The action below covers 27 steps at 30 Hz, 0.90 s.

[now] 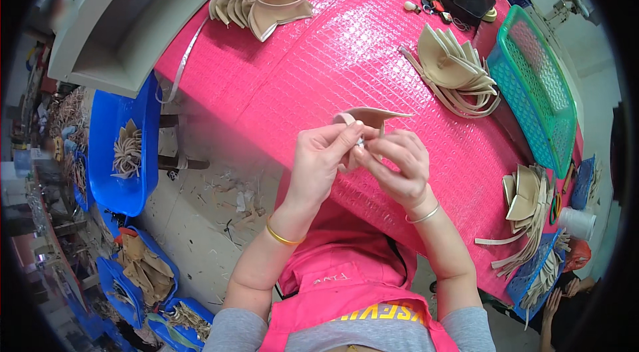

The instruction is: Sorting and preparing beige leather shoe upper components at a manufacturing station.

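Observation:
A beige leather-like piece with a narrow strap [378, 114], resembling a sandal upper, is held up between my hands above the table's near edge. My left hand [318, 156] pinches its strap between thumb and fingers. My right hand [402, 164] is closed at the strap's lower end, fingertips close to my left ones. Between the fingertips shows a tiny whitish, shiny bit [360, 142], perhaps a buckle, too small to tell. My fingers hide part of the strap.
Similar pieces lie in stacks: back left [266, 2], right [456, 66] and near right [522, 202]. They rest on a pink-covered table [266, 99]. A green basket [532, 79] stands at right, a thread spool [577, 223] nearer. Blue bins [110, 179] sit left. Another person's hand [551, 309] shows lower right.

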Tool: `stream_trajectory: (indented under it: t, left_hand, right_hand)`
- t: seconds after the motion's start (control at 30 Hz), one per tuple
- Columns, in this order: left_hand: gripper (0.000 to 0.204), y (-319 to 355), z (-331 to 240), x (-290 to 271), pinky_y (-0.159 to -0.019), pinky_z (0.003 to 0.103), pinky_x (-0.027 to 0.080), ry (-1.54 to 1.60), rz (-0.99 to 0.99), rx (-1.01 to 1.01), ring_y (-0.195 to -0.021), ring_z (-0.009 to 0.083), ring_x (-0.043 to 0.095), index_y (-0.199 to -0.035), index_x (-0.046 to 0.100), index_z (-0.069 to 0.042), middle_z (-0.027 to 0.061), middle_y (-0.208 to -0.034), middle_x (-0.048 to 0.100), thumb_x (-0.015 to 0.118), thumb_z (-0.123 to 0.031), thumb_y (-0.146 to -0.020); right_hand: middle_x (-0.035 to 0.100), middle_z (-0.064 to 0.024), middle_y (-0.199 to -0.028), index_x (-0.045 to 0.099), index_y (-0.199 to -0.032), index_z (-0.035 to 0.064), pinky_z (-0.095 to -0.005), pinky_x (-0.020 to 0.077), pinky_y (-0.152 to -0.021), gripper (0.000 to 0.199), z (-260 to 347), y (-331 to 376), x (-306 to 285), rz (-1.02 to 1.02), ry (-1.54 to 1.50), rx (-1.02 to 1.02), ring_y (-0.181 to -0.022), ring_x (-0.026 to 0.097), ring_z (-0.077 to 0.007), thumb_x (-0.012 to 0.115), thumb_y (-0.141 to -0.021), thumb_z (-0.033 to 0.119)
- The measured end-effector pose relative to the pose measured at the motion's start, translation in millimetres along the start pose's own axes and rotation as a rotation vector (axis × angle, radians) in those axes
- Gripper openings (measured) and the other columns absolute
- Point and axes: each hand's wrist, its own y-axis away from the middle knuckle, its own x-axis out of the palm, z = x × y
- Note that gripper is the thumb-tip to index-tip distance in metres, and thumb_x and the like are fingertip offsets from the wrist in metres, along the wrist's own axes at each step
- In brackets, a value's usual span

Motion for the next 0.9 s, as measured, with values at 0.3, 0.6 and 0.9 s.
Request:
stream_trajectory:
  t: [0.3,0.6,0.9]
  left_hand:
    - [0.028,-1,1,12,-0.056,0.02,0.045,-0.127,-0.224,0.153,-0.064,0.0089,0.056,-0.079,0.062,0.003,0.0064,-0.071,0.061,0.053,-0.022,-0.086]
    - [0.03,1,-1,10,-0.058,0.023,0.047,-0.136,-0.236,0.15,-0.063,0.014,0.06,-0.078,0.06,0.004,0.0117,-0.07,0.062,0.052,-0.024,-0.086]
    - [0.031,19,-8,-1,-0.044,0.019,0.029,-0.286,-0.04,0.133,-0.049,0.0026,0.04,-0.076,0.059,0.001,0.0002,-0.057,0.052,0.047,-0.024,-0.089]
  right_hand:
    - [0.057,-0.0031,-0.073,0.06,-0.078,0.0064,-0.0277,0.0472,-0.058,0.016,12,2,-10,0.093,-0.023,0.008,-0.063,0.057,-0.0152,0.064,-0.062,0.005]
    - [0.06,-0.0052,-0.076,0.062,-0.08,0.0059,-0.0283,0.0485,-0.061,0.018,16,0,-13,0.118,-0.131,0.102,-0.065,0.059,-0.0178,0.067,-0.063,0.001]
    - [0.061,-0.0054,-0.075,0.058,-0.083,-0.0008,-0.022,0.0442,-0.054,0.008,16,-27,2,0.005,-0.588,1.122,-0.064,0.057,-0.0085,0.056,-0.079,0.006]
